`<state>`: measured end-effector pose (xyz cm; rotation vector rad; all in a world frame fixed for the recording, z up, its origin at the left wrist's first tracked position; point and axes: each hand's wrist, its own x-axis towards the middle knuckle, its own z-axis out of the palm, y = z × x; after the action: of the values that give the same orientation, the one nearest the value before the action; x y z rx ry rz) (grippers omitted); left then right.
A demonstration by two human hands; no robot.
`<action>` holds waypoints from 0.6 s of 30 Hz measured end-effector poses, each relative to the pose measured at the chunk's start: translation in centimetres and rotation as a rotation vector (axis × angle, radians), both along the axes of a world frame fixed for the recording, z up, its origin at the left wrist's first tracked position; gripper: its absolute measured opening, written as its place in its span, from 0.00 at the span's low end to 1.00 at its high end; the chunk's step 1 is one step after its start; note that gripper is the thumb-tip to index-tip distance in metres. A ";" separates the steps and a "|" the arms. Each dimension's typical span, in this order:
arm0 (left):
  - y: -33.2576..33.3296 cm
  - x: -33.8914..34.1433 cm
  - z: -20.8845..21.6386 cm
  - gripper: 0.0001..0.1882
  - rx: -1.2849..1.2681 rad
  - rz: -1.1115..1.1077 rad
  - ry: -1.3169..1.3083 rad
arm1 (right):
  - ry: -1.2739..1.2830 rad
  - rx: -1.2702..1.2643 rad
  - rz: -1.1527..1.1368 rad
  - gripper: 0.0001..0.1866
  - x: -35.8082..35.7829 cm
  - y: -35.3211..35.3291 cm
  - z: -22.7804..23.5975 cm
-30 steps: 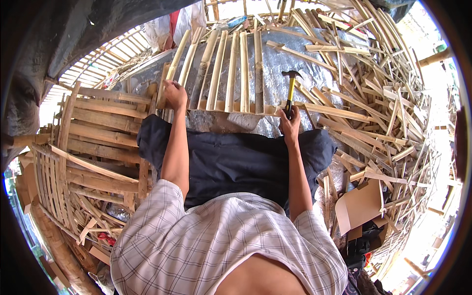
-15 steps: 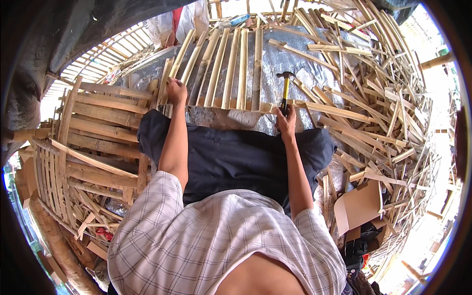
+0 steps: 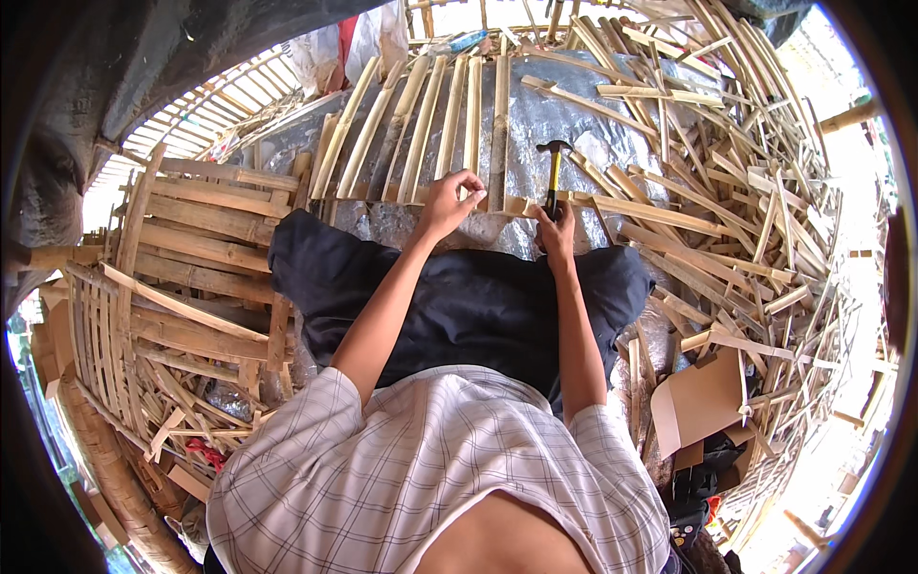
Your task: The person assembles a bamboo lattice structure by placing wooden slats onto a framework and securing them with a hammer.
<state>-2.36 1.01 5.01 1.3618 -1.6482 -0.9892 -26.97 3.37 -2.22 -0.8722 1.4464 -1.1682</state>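
The left hand point(image 3: 448, 205) has just moved from 11 o'clock to 12 o'clock. It has come away from the long bamboo strip point(image 3: 345, 129) at 11 o'clock, so no hand touches that strip now. The row of strips point(image 3: 424, 124) sits from 11 to 12 o'clock, low ends by a cross strip point(image 3: 519, 206). The left thumb and pointing finger are bent close together; I can't tell if they pinch something tiny. The right hand point(image 3: 557, 232), at 2 o'clock, grips a hammer point(image 3: 555, 177), head up.
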 end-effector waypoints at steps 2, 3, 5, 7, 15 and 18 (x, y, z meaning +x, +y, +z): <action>-0.5 -0.9 -1.2 0.06 -0.036 -0.054 0.063 | 0.004 -0.021 -0.004 0.14 0.1 -0.1 0.0; -0.6 -1.2 -1.4 0.06 -0.036 -0.061 0.045 | 0.006 -0.029 -0.005 0.14 0.3 -0.1 0.3; -0.7 -1.6 -1.8 0.06 -0.034 -0.074 0.006 | 0.014 -0.006 -0.011 0.14 0.7 -0.1 1.0; -0.7 -1.9 -1.6 0.06 -0.048 -0.080 -0.007 | 0.007 -0.007 -0.012 0.15 0.5 0.0 1.1; -0.6 -2.2 -1.6 0.05 -0.062 -0.081 -0.031 | 0.006 -0.013 -0.016 0.15 0.5 -0.1 0.8; -0.6 -2.2 -1.5 0.04 -0.079 -0.080 -0.049 | -0.008 -0.020 -0.008 0.15 0.6 0.0 0.6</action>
<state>-4.55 0.41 3.49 1.2852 -1.7717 -0.9331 -26.37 3.34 -1.57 -0.8747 1.4353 -1.1926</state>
